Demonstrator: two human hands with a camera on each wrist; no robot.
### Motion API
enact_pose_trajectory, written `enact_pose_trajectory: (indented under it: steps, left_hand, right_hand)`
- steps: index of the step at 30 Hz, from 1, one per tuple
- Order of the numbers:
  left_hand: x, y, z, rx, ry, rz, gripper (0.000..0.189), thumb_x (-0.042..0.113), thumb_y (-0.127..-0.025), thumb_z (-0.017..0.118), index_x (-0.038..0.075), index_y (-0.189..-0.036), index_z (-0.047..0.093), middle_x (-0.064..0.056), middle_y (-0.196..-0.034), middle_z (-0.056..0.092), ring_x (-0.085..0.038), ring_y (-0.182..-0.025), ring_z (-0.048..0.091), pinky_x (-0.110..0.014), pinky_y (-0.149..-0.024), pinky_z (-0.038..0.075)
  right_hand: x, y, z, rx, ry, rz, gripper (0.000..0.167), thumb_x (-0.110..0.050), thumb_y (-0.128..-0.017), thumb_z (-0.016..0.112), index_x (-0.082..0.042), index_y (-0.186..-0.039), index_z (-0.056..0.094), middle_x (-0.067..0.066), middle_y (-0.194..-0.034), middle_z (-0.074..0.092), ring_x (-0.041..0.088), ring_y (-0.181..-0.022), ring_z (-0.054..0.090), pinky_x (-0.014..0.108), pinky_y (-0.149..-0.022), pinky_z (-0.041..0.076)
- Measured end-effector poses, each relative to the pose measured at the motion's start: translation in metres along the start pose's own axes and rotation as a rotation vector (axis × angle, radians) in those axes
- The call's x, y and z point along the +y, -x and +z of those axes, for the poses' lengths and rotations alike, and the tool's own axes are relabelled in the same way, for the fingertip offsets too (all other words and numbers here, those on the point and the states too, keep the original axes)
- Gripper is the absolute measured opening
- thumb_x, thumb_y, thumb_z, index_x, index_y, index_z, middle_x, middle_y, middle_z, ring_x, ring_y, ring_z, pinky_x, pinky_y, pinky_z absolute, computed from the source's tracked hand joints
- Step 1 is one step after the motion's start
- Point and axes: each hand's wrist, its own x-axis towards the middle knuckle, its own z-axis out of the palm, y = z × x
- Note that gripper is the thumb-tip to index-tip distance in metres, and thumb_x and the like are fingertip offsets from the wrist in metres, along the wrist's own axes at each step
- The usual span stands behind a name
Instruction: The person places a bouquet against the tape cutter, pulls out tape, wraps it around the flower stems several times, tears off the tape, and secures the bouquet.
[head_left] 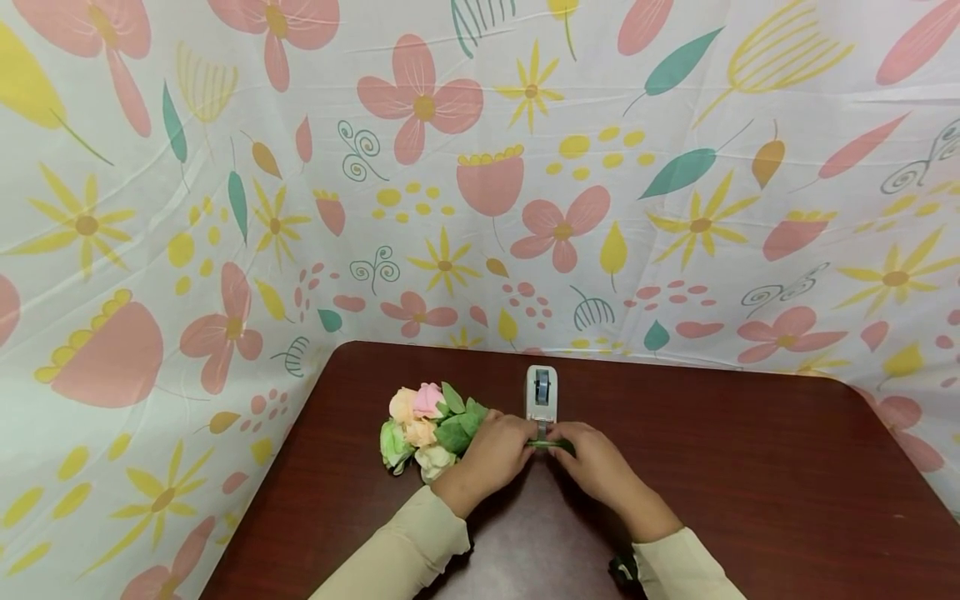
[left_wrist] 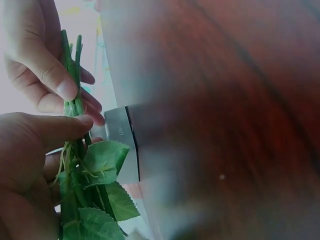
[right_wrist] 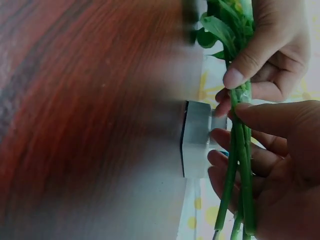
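A bouquet of artificial flowers in pink, peach, cream and green lies sideways, blooms to the left. My left hand grips its green stems just below the leaves. Close beside it, my right hand pinches the same stems nearer their cut ends, thumb on one side and fingers behind. A small shiny patch, seemingly clear tape, shows on the stems between the two thumbs. Right behind the hands stands a white tape dispenser with its roll, its front end close to the stems.
The dark red-brown wooden table extends to both sides. A flower-printed cloth hangs behind it and along the left. A small dark object is by the right sleeve.
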Motion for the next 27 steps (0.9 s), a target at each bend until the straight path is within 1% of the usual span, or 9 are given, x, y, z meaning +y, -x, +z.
enact_pose_trajectory:
  steps: [3,8,12,15,17,19,22,25,27]
  left_hand:
    - [0.0,0.002,0.0,-0.004,0.0,0.014,0.022,0.02,-0.089,0.078,0.024,-0.081,0.058,0.012,-0.085,0.07,-0.009,-0.089,0.067,-0.029,-0.08,0.04]
    - [0.002,0.006,-0.002,-0.022,-0.002,0.029,0.022,0.02,-0.089,0.078,0.024,-0.082,0.057,0.012,-0.092,0.07,-0.011,-0.102,0.067,-0.031,-0.082,0.04]
    - [0.004,0.009,-0.003,-0.049,-0.041,0.034,0.016,0.023,-0.09,0.078,0.024,-0.089,0.062,0.01,-0.109,0.073,-0.012,-0.113,0.066,-0.034,-0.088,0.043]
    - [0.005,0.011,-0.003,-0.061,-0.087,0.03,0.012,0.027,-0.092,0.076,0.026,-0.099,0.067,0.007,-0.12,0.07,-0.012,-0.113,0.066,-0.036,-0.091,0.045]
    - [0.005,0.012,-0.003,-0.047,-0.108,0.025,0.014,0.028,-0.092,0.076,0.026,-0.104,0.069,0.006,-0.117,0.068,-0.012,-0.106,0.067,-0.036,-0.091,0.045]
    - [0.006,0.013,-0.003,-0.022,-0.119,0.021,0.016,0.028,-0.091,0.076,0.026,-0.105,0.069,0.006,-0.108,0.066,-0.01,-0.096,0.067,-0.035,-0.089,0.045]
    - [0.007,0.014,-0.002,0.011,-0.128,0.016,0.015,0.027,-0.09,0.078,0.024,-0.101,0.068,0.008,-0.097,0.064,-0.01,-0.086,0.066,-0.033,-0.085,0.044]
    - [0.009,0.015,-0.001,0.021,-0.133,0.009,0.014,0.027,-0.09,0.078,0.024,-0.099,0.068,0.008,-0.095,0.063,-0.01,-0.084,0.065,-0.033,-0.084,0.045]
    - [0.01,0.015,-0.001,0.022,-0.137,0.006,0.014,0.026,-0.09,0.078,0.023,-0.098,0.068,0.007,-0.095,0.063,-0.009,-0.082,0.065,-0.034,-0.084,0.046]
  right_hand:
    - [0.0,0.002,-0.001,-0.011,-0.002,-0.04,0.014,-0.004,-0.09,0.073,-0.018,-0.093,0.07,0.01,-0.122,0.071,0.03,-0.119,0.064,0.049,-0.099,0.05]
    - [0.001,0.005,-0.001,-0.064,-0.017,-0.059,0.014,-0.005,-0.091,0.072,-0.018,-0.092,0.067,0.016,-0.133,0.066,0.035,-0.129,0.059,0.052,-0.104,0.047]
    - [0.001,0.006,-0.003,-0.102,-0.042,-0.073,0.013,-0.005,-0.091,0.072,-0.017,-0.092,0.067,0.02,-0.138,0.062,0.041,-0.135,0.053,0.056,-0.107,0.044]
    - [0.001,0.007,-0.004,-0.113,-0.042,-0.074,0.012,-0.006,-0.091,0.072,-0.017,-0.093,0.067,0.02,-0.138,0.062,0.041,-0.134,0.054,0.055,-0.106,0.045]
    - [0.001,0.006,-0.004,-0.116,-0.03,-0.062,0.011,-0.008,-0.092,0.071,-0.017,-0.096,0.066,0.015,-0.128,0.068,0.033,-0.122,0.064,0.05,-0.098,0.051]
    - [0.001,0.006,-0.004,-0.125,-0.029,-0.032,0.01,-0.011,-0.094,0.07,-0.017,-0.099,0.066,0.006,-0.112,0.072,0.02,-0.101,0.068,0.041,-0.087,0.054]
    - [0.003,0.006,-0.003,-0.144,-0.036,0.005,0.008,-0.017,-0.096,0.068,-0.018,-0.104,0.066,-0.007,-0.088,0.069,0.004,-0.076,0.059,0.029,-0.071,0.049]
    - [0.005,0.005,-0.003,-0.166,-0.067,0.026,0.011,-0.023,-0.1,0.064,-0.017,-0.107,0.069,-0.009,-0.083,0.067,0.0,-0.069,0.055,0.027,-0.069,0.047]
    - [0.006,0.004,-0.004,-0.176,-0.077,0.029,0.017,-0.027,-0.103,0.058,-0.016,-0.104,0.071,-0.007,-0.084,0.069,0.0,-0.071,0.056,0.027,-0.07,0.048]
